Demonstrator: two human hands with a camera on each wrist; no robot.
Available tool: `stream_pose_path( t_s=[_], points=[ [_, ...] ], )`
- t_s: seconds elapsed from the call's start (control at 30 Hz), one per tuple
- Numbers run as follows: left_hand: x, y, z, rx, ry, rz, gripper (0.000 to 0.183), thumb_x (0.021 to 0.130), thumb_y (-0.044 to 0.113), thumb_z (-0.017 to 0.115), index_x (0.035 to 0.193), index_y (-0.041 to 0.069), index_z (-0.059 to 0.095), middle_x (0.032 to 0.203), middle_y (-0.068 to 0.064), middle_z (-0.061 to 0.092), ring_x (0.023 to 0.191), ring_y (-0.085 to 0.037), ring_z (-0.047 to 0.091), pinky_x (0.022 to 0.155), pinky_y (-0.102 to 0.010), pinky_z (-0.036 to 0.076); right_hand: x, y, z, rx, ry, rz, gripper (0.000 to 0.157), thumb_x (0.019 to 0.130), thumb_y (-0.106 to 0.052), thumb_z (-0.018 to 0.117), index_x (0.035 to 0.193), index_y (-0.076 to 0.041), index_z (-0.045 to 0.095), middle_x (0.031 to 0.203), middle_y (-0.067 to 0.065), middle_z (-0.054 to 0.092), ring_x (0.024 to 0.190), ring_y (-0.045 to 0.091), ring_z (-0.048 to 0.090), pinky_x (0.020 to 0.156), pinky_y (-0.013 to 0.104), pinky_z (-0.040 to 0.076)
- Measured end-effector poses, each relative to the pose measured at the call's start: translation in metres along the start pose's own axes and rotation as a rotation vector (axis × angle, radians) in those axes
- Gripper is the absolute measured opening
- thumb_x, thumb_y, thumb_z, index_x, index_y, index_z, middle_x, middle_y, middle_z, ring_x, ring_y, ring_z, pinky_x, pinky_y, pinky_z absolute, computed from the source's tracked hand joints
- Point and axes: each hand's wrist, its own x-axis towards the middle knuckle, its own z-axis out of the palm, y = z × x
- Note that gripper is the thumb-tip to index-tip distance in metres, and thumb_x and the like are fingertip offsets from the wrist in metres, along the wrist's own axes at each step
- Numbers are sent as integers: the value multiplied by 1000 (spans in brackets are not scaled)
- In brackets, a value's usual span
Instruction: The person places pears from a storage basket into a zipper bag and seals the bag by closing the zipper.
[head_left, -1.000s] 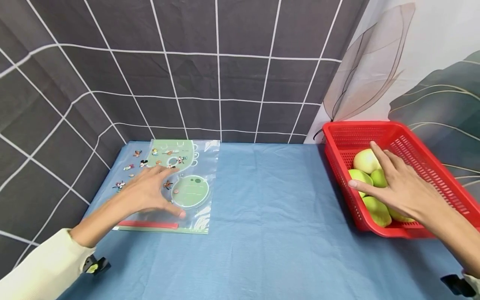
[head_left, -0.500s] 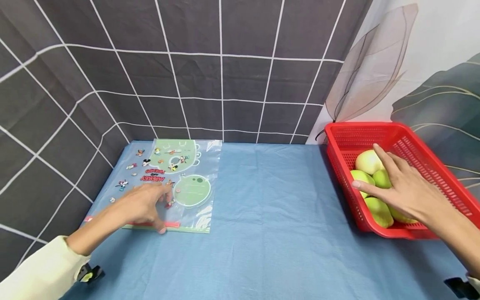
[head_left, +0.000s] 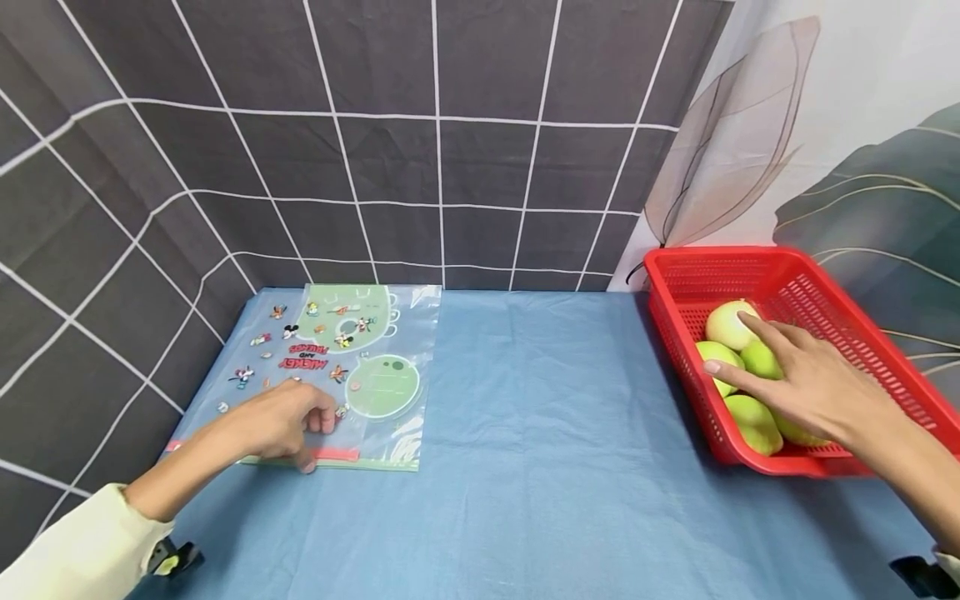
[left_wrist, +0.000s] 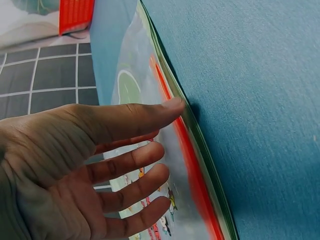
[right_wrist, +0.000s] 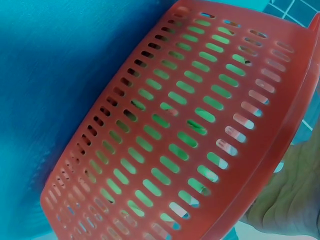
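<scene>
Printed zip bag at the desk's far-left corner. We judge reaching its near edge the present step, the next calling for a pinch: left hand, fingers half-curled, visibly gripping nothing; right hand, spread, gripping nothing, over green fruit in the red basket.

From the head we look forward and down over both the plastic bag and the red basket. From the left wrist we look, tilted, close past the left hand along the plastic bag, which our head view shares. From the right wrist we face the red basket's outside, very near.
</scene>
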Motion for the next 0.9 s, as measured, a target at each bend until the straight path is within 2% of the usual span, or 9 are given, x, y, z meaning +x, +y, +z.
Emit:
stream_pose_path(
  t_s=[0.2,0.33,0.47,0.6,0.73,0.9],
  points=[
    [0,-4,0,0,25,41,41,64,-1,104,85,19,75,87,3,67,84,-15,58,77,-33,53,3,8,-2,-10,-35,48,115,103,-82,52,178,0,20,163,53,26,142,75,28,104,100,34],
    [0,-6,0,3,33,53,39,65,-2,103,84,19,76,87,4,69,85,-14,59,78,-33,55,4,13,-2,-19,-13,42,109,105,-79,51,173,3,31,160,53,30,142,74,30,105,99,33],
    [0,-7,1,0,30,59,38,67,-5,101,85,18,76,87,4,69,84,-14,59,77,-32,56,5,17,-1,-34,18,26,101,106,-74,53,166,6,41,154,52,35,135,75,34,102,97,36],
    [0,-7,2,5,33,74,39,66,-7,100,85,17,76,86,5,68,83,-13,59,75,-30,55,6,23,0,-56,52,-7,90,106,-61,63,157,10,47,146,52,39,128,75,38,97,94,40],
    [-1,-7,2,8,36,91,38,66,-7,99,83,18,76,84,6,68,81,-11,59,73,-27,56,7,27,-2,-74,103,-35,79,98,-42,76,147,15,52,137,51,46,121,71,42,93,89,45],
    [-1,-7,3,10,39,113,36,65,-8,97,78,18,76,81,8,67,78,-8,59,70,-24,55,11,28,-2,-104,120,-21,78,88,-30,87,138,20,55,130,52,49,117,69,42,94,86,47]
  ],
)
